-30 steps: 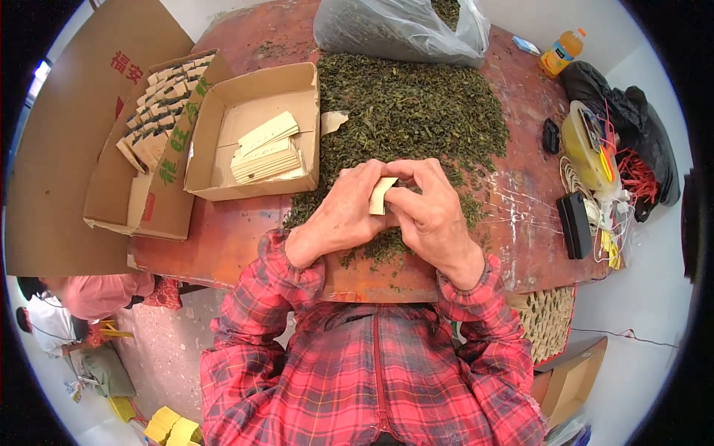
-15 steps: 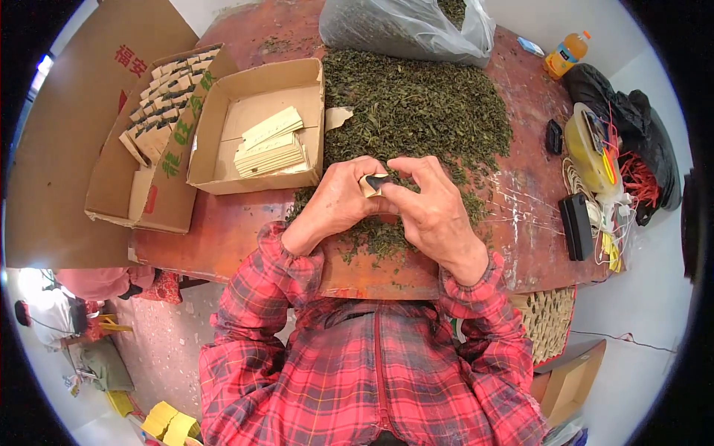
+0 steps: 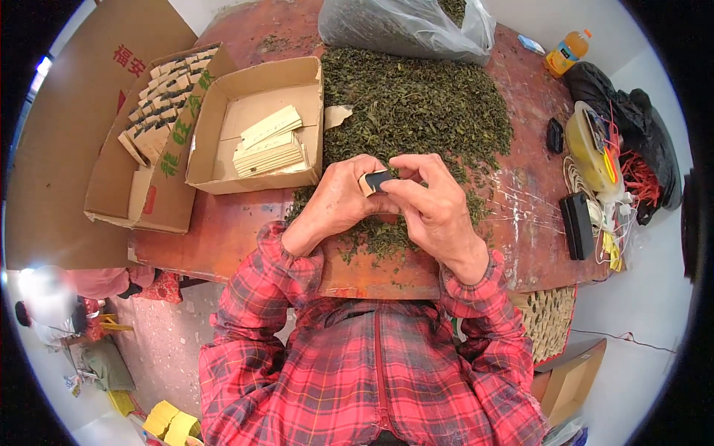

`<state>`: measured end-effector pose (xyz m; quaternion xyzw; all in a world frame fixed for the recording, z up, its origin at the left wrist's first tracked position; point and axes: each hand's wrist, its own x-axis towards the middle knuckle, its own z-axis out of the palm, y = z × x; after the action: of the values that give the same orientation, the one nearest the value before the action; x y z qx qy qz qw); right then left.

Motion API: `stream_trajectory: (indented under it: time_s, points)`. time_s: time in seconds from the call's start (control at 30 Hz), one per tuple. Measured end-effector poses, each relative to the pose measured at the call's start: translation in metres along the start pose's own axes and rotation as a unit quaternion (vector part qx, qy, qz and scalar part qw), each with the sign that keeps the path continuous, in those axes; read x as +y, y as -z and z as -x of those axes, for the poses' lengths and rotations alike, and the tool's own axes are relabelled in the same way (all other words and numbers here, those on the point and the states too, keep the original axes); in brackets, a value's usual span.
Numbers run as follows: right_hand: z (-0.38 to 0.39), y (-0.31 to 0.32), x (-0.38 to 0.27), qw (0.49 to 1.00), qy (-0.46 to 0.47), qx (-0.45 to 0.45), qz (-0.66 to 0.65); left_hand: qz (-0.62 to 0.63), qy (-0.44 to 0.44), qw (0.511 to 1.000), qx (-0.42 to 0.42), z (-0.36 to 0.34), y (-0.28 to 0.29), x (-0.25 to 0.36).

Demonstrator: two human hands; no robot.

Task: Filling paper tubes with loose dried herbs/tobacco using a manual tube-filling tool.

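Observation:
A small cream paper packet (image 3: pixel 365 184) with a flat black piece (image 3: pixel 378 180) at its top sits between my hands, above the near edge of the loose dried leaves. My left hand (image 3: pixel 336 198) is closed around the packet from the left. From the right, my right hand (image 3: pixel 440 208) has thumb and index finger pressed at the black piece, its other fingers curled. Dark green dried leaves (image 3: pixel 424 108) spread over the red table (image 3: pixel 520 230) beyond and below my hands. Left of my hands, a shallow cardboard box (image 3: pixel 256 184) holds a stack of flat cream paper packets (image 3: pixel 269 154).
Farther left, a deeper cardboard box (image 3: pixel 104 189) holds rows of filled packets (image 3: pixel 165 97). A clear plastic bag (image 3: pixel 401 37) of leaves stands at the back. Toward the right edge are an orange drink bottle (image 3: pixel 567 53), a yellow tub (image 3: pixel 584 149) and a black case (image 3: pixel 577 227).
The black piece at the packet's top now shows wider and flatter. My right fingers have shifted slightly at its edge; my left hand stays in place.

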<state>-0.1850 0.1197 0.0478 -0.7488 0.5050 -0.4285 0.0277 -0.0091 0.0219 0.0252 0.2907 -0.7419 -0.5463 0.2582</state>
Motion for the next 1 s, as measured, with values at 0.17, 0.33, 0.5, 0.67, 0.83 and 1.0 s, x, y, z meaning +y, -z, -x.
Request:
stream_trajectory:
  time_s: [0.17,0.33,0.5,0.67,0.83,1.0]
  points:
    - [0.000,0.002,0.001,0.999,0.014,-0.015,0.024,-0.011,-0.022,0.997,-0.067,0.000,0.008,-0.004]
    - [0.004,0.004,0.006,0.998,0.035,-0.009,0.051,-0.004,-0.030,0.993,-0.111,0.000,0.017,-0.005]
    - [0.005,0.004,0.009,0.997,0.048,0.001,0.067,0.030,-0.029,0.989,-0.142,0.001,0.022,-0.005]
    - [0.006,0.002,0.009,0.998,0.018,-0.003,0.057,-0.048,-0.067,0.991,-0.109,0.003,0.016,0.000]
    - [0.004,0.002,0.007,0.999,0.000,0.003,0.035,-0.065,-0.071,0.991,-0.089,0.004,0.016,0.000]
    - [0.003,0.000,0.006,1.000,-0.022,0.004,0.020,-0.055,-0.079,0.992,-0.082,0.003,0.015,-0.002]
